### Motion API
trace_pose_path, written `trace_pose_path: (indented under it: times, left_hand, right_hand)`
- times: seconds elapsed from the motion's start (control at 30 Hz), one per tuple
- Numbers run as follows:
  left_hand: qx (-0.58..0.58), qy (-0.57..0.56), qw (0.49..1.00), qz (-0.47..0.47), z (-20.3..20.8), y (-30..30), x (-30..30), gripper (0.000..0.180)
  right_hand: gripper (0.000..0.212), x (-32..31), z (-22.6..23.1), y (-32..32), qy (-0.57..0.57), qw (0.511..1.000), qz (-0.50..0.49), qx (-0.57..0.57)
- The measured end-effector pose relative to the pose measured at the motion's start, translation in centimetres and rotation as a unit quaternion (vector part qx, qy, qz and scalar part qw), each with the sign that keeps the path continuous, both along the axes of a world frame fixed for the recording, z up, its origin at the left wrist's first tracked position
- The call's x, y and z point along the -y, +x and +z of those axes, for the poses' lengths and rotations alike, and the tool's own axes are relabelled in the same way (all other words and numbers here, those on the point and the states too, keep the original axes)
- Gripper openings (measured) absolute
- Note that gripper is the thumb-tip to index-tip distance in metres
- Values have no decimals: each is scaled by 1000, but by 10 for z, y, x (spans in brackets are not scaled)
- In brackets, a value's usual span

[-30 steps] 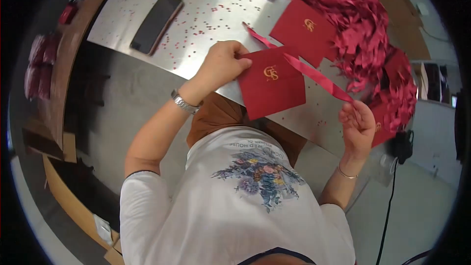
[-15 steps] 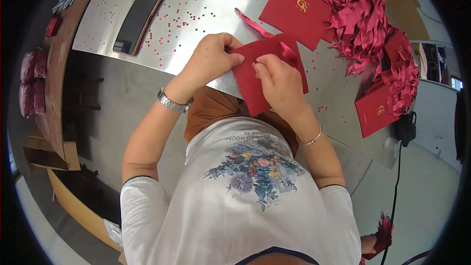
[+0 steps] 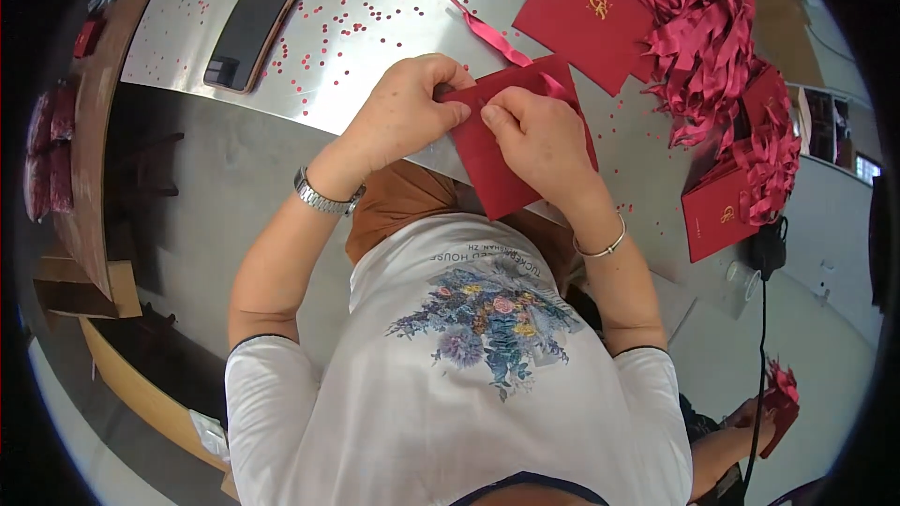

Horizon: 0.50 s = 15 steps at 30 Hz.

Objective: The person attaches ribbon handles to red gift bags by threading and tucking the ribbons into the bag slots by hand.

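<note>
A flat red paper bag [image 3: 506, 173] is tilted between my hands at the near edge of the metal table. My left hand [image 3: 403, 112] pinches its upper left edge between thumb and fingers. Over its front, my right hand [image 3: 548, 141] is closed, thumb against forefinger; what is at the fingertips is hidden. A glossy red ribbon [image 3: 553, 86] shows on the bag just behind that hand. Another ribbon length [image 3: 489, 33] lies on the table and runs up to the bag's top edge.
A phone [image 3: 260, 26] and scattered red paper dots lie on the metal table [image 3: 375, 61]. At the right are red bags with gold emblems [image 3: 581, 14] and heaped ribbons [image 3: 698, 33]. Another person's arm [image 3: 731, 450] holds a red item at lower right.
My right fingers have moved slightly up and left on the bag, closer to my left thumb. The view has shifted a little. The other person's arm shows more at lower right.
</note>
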<state>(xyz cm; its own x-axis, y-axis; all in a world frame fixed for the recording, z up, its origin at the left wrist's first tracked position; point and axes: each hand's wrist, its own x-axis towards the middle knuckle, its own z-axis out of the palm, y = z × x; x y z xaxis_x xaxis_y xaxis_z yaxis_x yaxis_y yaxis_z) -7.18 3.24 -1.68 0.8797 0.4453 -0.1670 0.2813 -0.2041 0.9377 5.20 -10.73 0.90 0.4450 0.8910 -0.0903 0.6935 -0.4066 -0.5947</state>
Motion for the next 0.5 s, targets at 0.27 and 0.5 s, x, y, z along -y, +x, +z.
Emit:
trace_pose_path:
  times: [0.27, 0.5]
  left_hand:
    - [70, 63, 995, -19, 0, -2, 4, 19]
    - [123, 95, 988, -27, -2, -2, 5, 16]
  right_hand:
    - [28, -23, 13, 19, -115, 990, 76, -26]
    - [23, -32, 21, 13, -157, 971, 150, 104]
